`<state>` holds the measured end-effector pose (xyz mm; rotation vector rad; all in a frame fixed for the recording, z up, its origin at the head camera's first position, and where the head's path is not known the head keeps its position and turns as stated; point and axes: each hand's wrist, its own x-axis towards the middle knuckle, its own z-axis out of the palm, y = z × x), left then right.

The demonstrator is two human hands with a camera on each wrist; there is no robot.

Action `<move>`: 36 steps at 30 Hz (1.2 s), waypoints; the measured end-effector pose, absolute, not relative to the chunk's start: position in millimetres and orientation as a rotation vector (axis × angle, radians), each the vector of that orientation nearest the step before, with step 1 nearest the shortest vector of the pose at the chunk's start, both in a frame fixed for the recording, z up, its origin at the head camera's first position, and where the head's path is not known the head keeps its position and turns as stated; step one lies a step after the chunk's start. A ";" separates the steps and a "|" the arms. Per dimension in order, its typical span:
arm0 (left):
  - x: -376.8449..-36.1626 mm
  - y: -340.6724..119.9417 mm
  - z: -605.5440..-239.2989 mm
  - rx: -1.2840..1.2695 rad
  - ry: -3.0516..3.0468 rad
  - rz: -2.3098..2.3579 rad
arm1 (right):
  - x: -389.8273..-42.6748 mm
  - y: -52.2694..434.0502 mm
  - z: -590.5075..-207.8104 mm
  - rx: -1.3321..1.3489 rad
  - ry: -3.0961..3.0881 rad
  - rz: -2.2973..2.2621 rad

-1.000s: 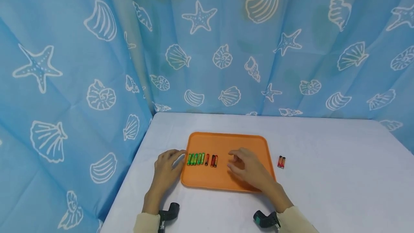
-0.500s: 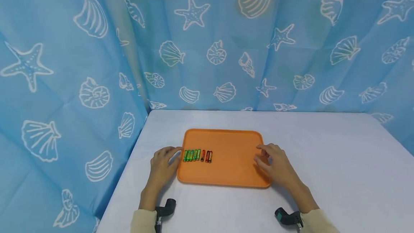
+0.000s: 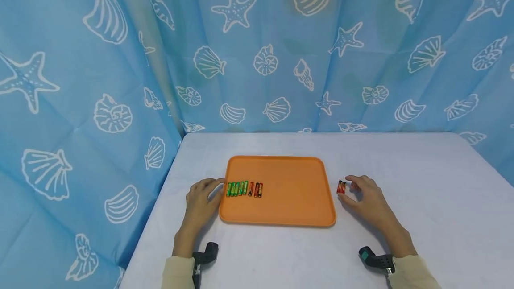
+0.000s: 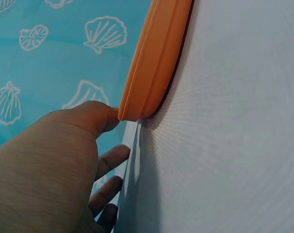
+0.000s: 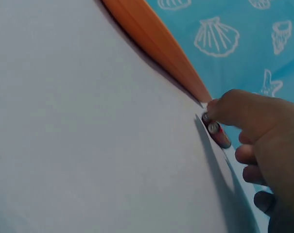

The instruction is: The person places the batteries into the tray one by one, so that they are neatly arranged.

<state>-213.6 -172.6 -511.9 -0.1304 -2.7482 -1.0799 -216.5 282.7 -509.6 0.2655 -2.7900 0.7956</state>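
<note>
Two red-and-black batteries (image 3: 341,187) lie side by side on the white tabletop, just right of the orange tray (image 3: 289,191). My right hand (image 3: 367,197) is at them, thumb tip by their near ends and index finger by their far ends. In the right wrist view the thumb overlaps the batteries (image 5: 216,130), while the other fingers stay apart. My left hand (image 3: 201,200) rests beside the tray's left edge, fingers loosely bent and the thumb tip right at the rim (image 4: 137,92). Inside the tray, several green batteries (image 3: 237,188) stand in a row with three red-and-black batteries (image 3: 256,190) to their right.
A white cloth (image 3: 281,253) covers the table. Blue curtains (image 3: 257,79) with white shell prints hang behind it and along the left side. Each wrist wears a black camera mount, such as the one on the right (image 3: 375,258).
My right hand has moved right, from above the tray out past its right edge to the two loose batteries. The left hand stays at the tray's left edge. The head view has shifted slightly.
</note>
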 end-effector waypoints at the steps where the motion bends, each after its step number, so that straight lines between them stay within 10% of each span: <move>1: -213.9 -172.8 -512.0 -0.133 -2.749 -1.076 | -216.6 284.4 -510.6 0.255 -2.806 0.798; 36: -216.7 -175.2 -510.5 -0.119 -2.789 -1.064 | -215.8 236.3 -501.2 0.442 -2.706 0.912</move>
